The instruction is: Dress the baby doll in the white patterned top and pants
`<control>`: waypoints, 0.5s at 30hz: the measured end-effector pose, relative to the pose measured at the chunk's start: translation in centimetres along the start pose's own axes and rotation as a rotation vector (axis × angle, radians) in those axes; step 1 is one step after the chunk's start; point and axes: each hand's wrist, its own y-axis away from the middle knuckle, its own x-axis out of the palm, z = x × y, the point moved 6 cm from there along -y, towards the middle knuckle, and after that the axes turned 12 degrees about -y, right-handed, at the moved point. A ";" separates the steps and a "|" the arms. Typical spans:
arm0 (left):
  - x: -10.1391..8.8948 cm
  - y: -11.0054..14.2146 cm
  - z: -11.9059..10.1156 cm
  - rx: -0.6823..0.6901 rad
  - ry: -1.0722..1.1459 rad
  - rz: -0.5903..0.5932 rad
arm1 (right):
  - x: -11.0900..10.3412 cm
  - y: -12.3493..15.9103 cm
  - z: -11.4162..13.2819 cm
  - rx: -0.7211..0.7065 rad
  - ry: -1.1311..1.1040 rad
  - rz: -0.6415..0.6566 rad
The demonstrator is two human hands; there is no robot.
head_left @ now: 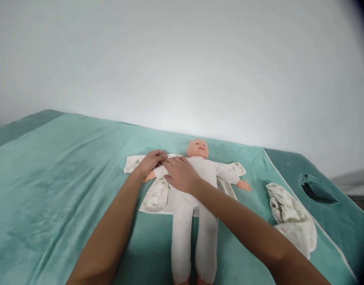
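A baby doll in a white body suit lies on its back, arms spread, on an opened white printed baby shirt. My left hand is at the doll's arm on the left, over the shirt's sleeve. Its fingers are bent together, and what they pinch is hidden. My right hand rests across the doll's chest and shoulder on the left, fingers stretched out and fairly flat. Fingertips of the two hands nearly meet. The other shirt sleeve shows behind the doll's arm on the right.
Right of the doll lies a crumpled white printed cloth garment. A green sheet with some creases covers the padded table, which has a dark oval hole at the right. A pale wall stands behind.
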 end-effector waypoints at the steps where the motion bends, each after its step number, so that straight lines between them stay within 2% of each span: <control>1: -0.2 -0.3 0.6 0.006 0.012 0.013 | 0.7 -0.6 -0.8 0.013 0.013 0.021; 5: -1.0 -0.8 2.5 -0.003 0.090 0.074 | 3.2 -2.5 -3.3 0.056 -0.018 0.170; 8: -2.0 -0.8 2.9 -0.009 0.133 0.028 | 4.2 -2.9 -3.7 0.048 -0.028 0.225; 11: -3.4 -0.8 2.9 0.060 0.178 -0.105 | 3.7 -2.0 -3.9 0.020 -0.021 0.138; 15: -4.0 -0.7 2.9 0.130 0.174 -0.221 | 1.2 0.3 -5.1 0.077 -0.126 -0.034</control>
